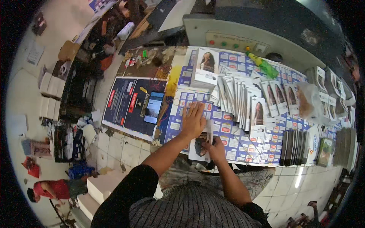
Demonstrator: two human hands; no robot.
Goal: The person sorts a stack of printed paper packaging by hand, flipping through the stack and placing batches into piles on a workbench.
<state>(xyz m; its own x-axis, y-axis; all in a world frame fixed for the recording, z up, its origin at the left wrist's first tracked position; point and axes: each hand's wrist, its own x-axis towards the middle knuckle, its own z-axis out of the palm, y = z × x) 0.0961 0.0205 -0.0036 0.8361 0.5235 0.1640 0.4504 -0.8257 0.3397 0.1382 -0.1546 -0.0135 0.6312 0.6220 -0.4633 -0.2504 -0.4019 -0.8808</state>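
Note:
At the table's near edge lies a flat white printed carton (194, 155) with a picture of long dark hair. My right hand (217, 151) grips its right side, the thumb on top and the other fingers mostly hidden. My left hand (194, 122) lies flat with fingers stretched out, over the far part of the carton and the blue printed sheet (237, 146) that covers the table. Beyond my hands, a fanned row of similar cartons (237, 95) spreads to the right. A neat stack of them (205, 72) stands at the back.
A phone (153, 108) rests on dark printed sheets (125, 98) at the left. A green bottle (266, 67) lies near the control panel (235, 41). Packed bundles (294, 146) and a plastic bag (308, 99) stand at the right. Another person (51, 189) is at the far left.

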